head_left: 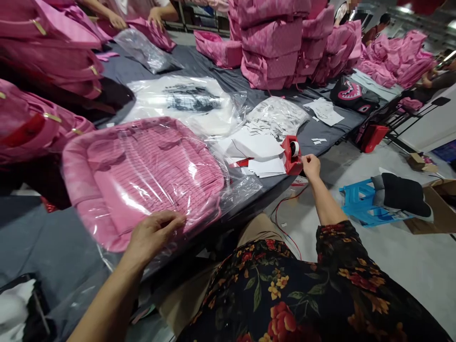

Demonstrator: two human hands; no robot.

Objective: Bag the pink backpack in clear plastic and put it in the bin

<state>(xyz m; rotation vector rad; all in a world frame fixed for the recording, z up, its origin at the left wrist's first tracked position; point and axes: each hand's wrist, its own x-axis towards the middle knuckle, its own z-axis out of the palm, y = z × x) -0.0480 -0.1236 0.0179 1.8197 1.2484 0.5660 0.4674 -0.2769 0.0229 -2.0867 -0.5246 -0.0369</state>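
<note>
On the grey table a pink quilted backpack lies flat, sealed in glossy clear plastic. The left hand presses its near edge, fingers flat; the right hand pinches at the red tape dispenser.

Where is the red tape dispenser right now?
The red tape dispenser sits right of centre in the head view, at the table edge, just right of the white paper sheets, with the right hand at its right side.
</note>
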